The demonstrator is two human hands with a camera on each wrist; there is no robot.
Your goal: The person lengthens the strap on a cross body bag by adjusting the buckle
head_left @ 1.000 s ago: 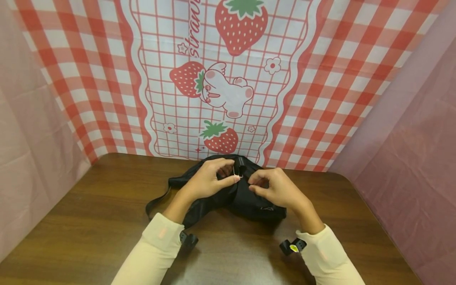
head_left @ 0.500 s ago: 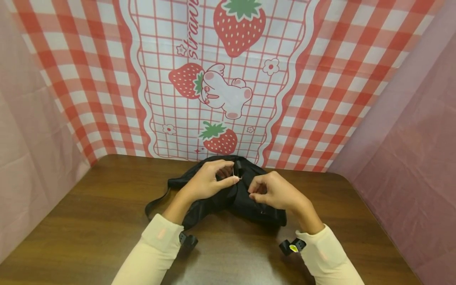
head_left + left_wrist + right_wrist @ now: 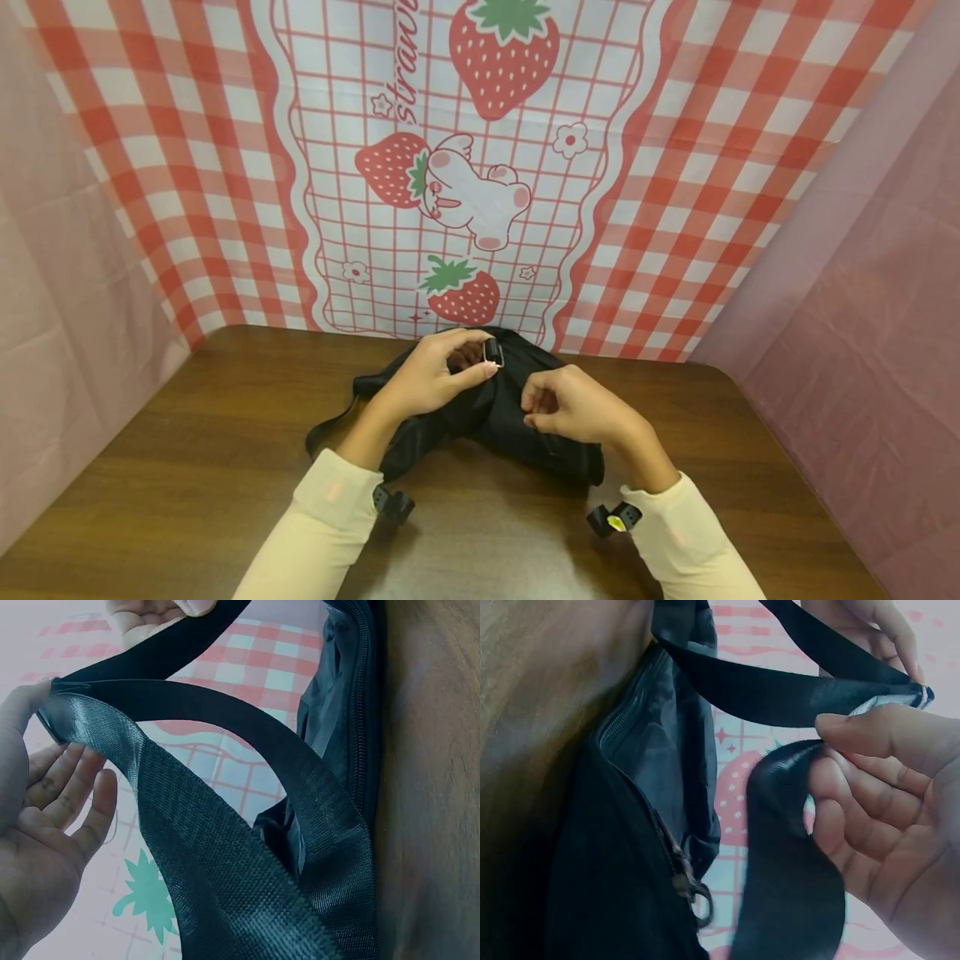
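Observation:
A black bag [image 3: 532, 437] lies on the table, its webbing strap [image 3: 217, 832] raised off it in loops. My left hand [image 3: 427, 379] pinches a slim strap buckle [image 3: 492, 353] between thumb and fingers, with the webbing running through it. To the right, my right hand [image 3: 585, 406] pinches a length of the strap between thumb and curled fingers. The right wrist view shows this black band [image 3: 791, 847] hanging from the right fingers. Beside it is the bag's zipper [image 3: 634, 697] with a ring-shaped pull [image 3: 703, 906].
The brown wooden table [image 3: 480, 533] runs out on both sides of the bag. Behind it hangs a red-and-white checked cloth [image 3: 675, 208] with strawberries. Pink curtains [image 3: 862, 333] stand at both sides. A strap loop [image 3: 322, 429] lies left of the bag.
My left hand has tilted and shifted slightly left, so the buckle now faces the head camera. My right hand has drawn a little downward, away from the buckle, while holding the strap.

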